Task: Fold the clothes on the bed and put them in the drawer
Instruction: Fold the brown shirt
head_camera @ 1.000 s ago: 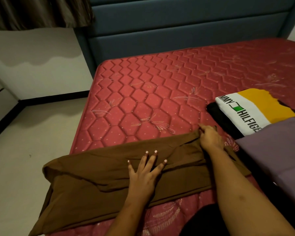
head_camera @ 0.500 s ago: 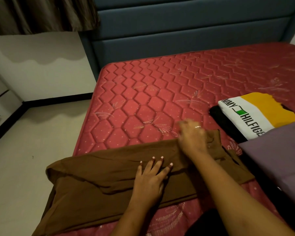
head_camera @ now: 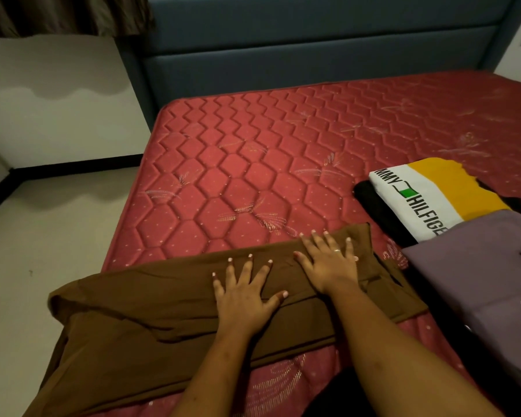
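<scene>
Two hands press flat on a brown garment (head_camera: pixel 151 311) spread along the near edge of the bed (head_camera: pixel 253 164). The left hand (head_camera: pixel 247 299) lies palm down on the middle of the cloth, its fingers (head_camera: pixel 248 267) straight and spread apart, holding nothing. The right hand (head_camera: pixel 331 263) lies just beside it, closer to the bed's right side, also palm down with its fingers (head_camera: pixel 318 242) straight and splayed. Their tips reach the far border of the cloth, and one of them wears a ring (head_camera: pixel 337 250). The two hands sit close together, thumbs near each other but apart.

The brown garment is folded into a long band with a raised fold running along its length. Its left end droops over the bed's near-left corner toward the floor (head_camera: pixel 42 266). Its right end stops just beside a purple shirt (head_camera: pixel 478 272) with small buttons, which lies toward the near-right part of the bed.

Beyond the purple shirt rests a folded white-and-yellow shirt (head_camera: pixel 427 197) with printed lettering. Its near end is tucked under the purple one, and it lies on top of a black garment (head_camera: pixel 376 209). The red quilted mattress is bare from there to the blue padded headboard (head_camera: pixel 313 55) at the far edge.
</scene>
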A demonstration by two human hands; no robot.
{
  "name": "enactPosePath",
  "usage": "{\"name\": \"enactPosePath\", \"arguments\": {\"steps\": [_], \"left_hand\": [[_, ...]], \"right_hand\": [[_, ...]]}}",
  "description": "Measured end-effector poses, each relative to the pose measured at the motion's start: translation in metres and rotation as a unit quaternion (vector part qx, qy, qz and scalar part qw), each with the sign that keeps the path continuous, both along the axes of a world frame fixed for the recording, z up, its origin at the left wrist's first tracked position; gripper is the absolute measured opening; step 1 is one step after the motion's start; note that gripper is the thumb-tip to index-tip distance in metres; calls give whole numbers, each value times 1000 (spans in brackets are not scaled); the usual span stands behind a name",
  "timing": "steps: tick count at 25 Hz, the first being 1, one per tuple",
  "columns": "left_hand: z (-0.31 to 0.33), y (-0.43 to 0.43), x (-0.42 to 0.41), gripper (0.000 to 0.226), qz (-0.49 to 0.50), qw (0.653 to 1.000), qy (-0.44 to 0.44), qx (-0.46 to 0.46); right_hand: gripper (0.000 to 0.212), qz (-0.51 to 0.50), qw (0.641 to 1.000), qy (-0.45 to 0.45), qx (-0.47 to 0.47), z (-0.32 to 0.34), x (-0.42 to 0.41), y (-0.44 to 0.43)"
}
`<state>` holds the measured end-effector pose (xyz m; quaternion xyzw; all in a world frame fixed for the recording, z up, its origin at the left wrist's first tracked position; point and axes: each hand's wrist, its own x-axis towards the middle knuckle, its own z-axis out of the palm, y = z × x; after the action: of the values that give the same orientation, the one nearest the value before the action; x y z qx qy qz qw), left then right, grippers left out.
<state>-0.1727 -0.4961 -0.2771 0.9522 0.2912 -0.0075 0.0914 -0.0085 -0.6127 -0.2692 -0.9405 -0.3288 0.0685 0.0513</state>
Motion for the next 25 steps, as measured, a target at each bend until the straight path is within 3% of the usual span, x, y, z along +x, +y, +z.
{"name": "enactPosePath", "arguments": {"steps": [3,8,12,17,20,25], "left_hand": [[1,2,0,83,27,999,12,-23],[6,2,-2,88,36,999,24,-31],[6,0,-3,90,32,999,25,-17],[1,-2,-4,96,31,999,6,2],[1,-3,-4,95,31,999,-5,18],[-2,-5,-3,93,29,999,-1,22]], "right_hand": [[56,-99,995,15,25,-3,15,-11],[59,-139,987,47,68,10,17,-14],[78,-250,959,80,107,23,18,-37],[105,-345,932,74,79,30,16,-44],[100,-361,927,61,79,30,20,-41],[87,-331,925,140,123,35,36,-46]]}}
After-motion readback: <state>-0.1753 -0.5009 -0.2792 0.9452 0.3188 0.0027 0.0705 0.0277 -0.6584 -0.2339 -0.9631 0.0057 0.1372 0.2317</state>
